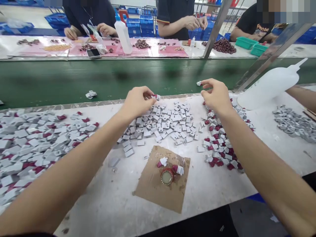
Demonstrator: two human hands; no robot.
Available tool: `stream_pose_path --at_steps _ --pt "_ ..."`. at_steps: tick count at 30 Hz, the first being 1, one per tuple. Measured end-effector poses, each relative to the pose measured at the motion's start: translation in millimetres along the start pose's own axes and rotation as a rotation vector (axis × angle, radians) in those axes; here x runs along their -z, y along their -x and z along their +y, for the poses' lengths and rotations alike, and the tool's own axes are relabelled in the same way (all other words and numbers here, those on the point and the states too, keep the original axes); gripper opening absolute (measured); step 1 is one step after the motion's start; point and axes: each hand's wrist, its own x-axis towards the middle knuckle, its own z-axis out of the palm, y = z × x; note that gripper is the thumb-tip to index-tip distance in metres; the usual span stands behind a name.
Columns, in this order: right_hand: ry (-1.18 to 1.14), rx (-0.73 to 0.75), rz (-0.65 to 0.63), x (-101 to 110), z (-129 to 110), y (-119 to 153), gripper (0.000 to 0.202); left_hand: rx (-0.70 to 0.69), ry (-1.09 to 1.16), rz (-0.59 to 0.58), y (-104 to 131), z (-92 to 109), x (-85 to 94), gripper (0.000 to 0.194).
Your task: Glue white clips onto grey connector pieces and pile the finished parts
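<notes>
My left hand [139, 100] is closed, with a small white-and-dark-red plastic part [156, 96] pinched at its fingertips near the far table edge. My right hand [216, 93] reaches over the edge of the green belt. At its fingertips is another small white plastic part [198, 83], its inner end hidden by the fingers. Between my arms lies a heap of small white blocks [165, 120]. Closer in, a piece of cardboard [158, 194] carries a round bottle cap [167, 177] and two white-and-red parts [178, 169].
White-and-red parts are heaped at left [37, 141] and under my right forearm [219, 144]. A white squeeze bottle [269, 84] leans by a metal post [256, 70]; grey parts [293, 121] lie beyond. Across the green belt [118, 74], several people work at another table.
</notes>
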Motion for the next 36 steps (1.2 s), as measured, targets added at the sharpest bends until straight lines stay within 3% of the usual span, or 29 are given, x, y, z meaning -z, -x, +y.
stream_pose_path --at_steps 3,7,10,13,16,20,23,25,30,33,36 --pt "0.076 -0.016 -0.014 -20.9 20.7 -64.6 0.038 0.166 0.032 0.041 -50.3 -12.2 -6.4 0.017" --pt "0.120 -0.021 -0.095 -45.5 25.2 -101.4 0.041 0.232 -0.006 0.006 -88.7 -18.7 -16.5 0.021" --pt "0.123 -0.049 -0.148 -55.8 20.2 -106.7 0.037 0.228 -0.090 -0.018 -95.6 -18.6 -19.2 0.017" --pt "0.072 -0.050 -0.172 -55.1 11.3 -99.5 0.029 0.144 -0.187 -0.015 -82.8 -14.4 -18.6 0.037" --pt "-0.047 -0.037 -0.169 -40.6 -2.8 -75.6 0.029 -0.044 -0.253 -0.080 -56.4 -7.2 -19.2 0.051" --pt "-0.253 -0.057 -0.226 -3.2 -21.1 -14.1 0.035 -0.214 -0.316 -0.199 -21.7 -0.5 -23.7 0.033" --pt "-0.468 -0.103 -0.281 22.3 -23.5 43.6 0.029 -0.234 -0.364 -0.184 -8.7 0.7 -26.9 0.025" --pt "-0.610 -0.175 -0.310 30.9 -19.8 79.5 0.038 -0.224 -0.383 -0.173 -7.1 1.4 -28.7 0.020" --pt "-0.942 -0.352 -0.244 29.1 -11.1 142.8 0.044 -0.212 -0.345 -0.130 -4.0 9.5 -31.5 0.015" --pt "-1.031 -0.414 -0.231 27.8 -12.6 167.1 0.038 -0.184 -0.168 -0.099 16.5 19.1 -26.9 0.015" --pt "-1.030 -0.407 -0.236 31.0 -16.8 187.9 0.032 -0.076 0.259 -0.196 51.4 26.3 -18.0 0.011"
